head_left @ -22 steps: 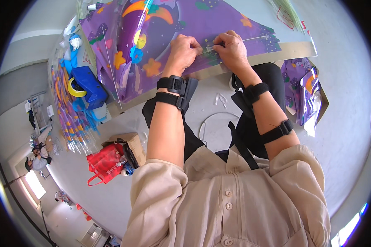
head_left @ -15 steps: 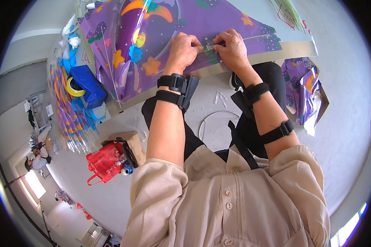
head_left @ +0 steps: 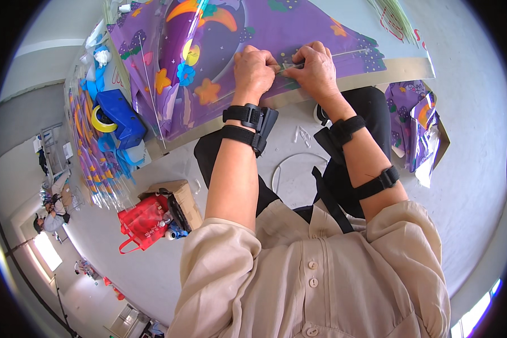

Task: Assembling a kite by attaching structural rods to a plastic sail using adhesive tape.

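Note:
A purple printed kite sheet (head_left: 298, 31) with a moon, stars and clouds lies over the table top. A thin pale rod (head_left: 352, 52) runs along its near right edge and passes under my fingers. My left hand (head_left: 254, 70) is closed, thumb and forefinger pinching at the rod. Close beside it my right hand (head_left: 316, 69) is closed too, its thumb pressing against the rod. A small, shiny clear piece shows between the fingertips; its kind is too small to tell. Both palms face down, and the fingertips nearly touch.
A blue tape dispenser (head_left: 121, 119) with yellow tape stands at the table's left edge, near bundled printed sheets (head_left: 90, 149). Thin pale green sticks (head_left: 397, 19) lie far right. Below are a red bag (head_left: 143, 219), a cardboard box (head_left: 185, 203) and folded purple sheets (head_left: 414, 121).
My left hand has shifted slightly right, toward the right hand. The right fingers have rolled a little, the thumb reaching further left. The sheet lies almost unchanged.

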The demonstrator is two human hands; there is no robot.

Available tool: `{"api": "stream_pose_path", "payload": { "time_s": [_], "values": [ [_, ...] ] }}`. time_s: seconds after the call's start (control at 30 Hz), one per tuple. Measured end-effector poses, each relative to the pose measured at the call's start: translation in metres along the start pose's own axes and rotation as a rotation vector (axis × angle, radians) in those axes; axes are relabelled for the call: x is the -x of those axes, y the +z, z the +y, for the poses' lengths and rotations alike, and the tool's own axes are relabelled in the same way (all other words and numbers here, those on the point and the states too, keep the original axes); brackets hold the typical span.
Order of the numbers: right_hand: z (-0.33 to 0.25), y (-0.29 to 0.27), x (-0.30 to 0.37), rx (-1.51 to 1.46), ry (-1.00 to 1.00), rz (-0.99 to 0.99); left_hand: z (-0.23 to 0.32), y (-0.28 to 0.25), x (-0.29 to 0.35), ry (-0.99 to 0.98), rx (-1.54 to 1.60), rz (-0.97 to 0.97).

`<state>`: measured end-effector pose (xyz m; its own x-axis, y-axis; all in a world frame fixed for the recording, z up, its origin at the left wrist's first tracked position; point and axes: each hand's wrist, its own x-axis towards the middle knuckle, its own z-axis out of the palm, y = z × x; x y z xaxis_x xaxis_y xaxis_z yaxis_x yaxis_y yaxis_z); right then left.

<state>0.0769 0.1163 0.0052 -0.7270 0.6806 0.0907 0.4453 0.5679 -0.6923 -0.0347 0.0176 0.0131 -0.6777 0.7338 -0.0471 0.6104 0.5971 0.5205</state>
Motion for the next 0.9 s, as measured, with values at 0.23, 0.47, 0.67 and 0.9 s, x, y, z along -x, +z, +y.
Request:
{"api": "stream_pose_path", "payload": {
  "time_s": [0.23,0.47,0.67,0.9],
  "values": [
    [-0.009,0.002,0.003,0.125,0.014,0.029,0.005,0.004,0.005,0.013,-0.048,0.085],
    [-0.015,0.000,0.001,0.138,0.043,-0.004,0.008,0.010,0.006,-0.078,0.026,0.190],
    [-0.002,-0.008,-0.005,0.040,0.041,-0.086,0.017,-0.001,0.002,-0.299,-0.044,0.125],
    [0.008,-0.017,-0.016,-0.017,0.033,-0.115,0.012,-0.008,-0.007,-0.354,-0.038,0.100]
  ]
}}
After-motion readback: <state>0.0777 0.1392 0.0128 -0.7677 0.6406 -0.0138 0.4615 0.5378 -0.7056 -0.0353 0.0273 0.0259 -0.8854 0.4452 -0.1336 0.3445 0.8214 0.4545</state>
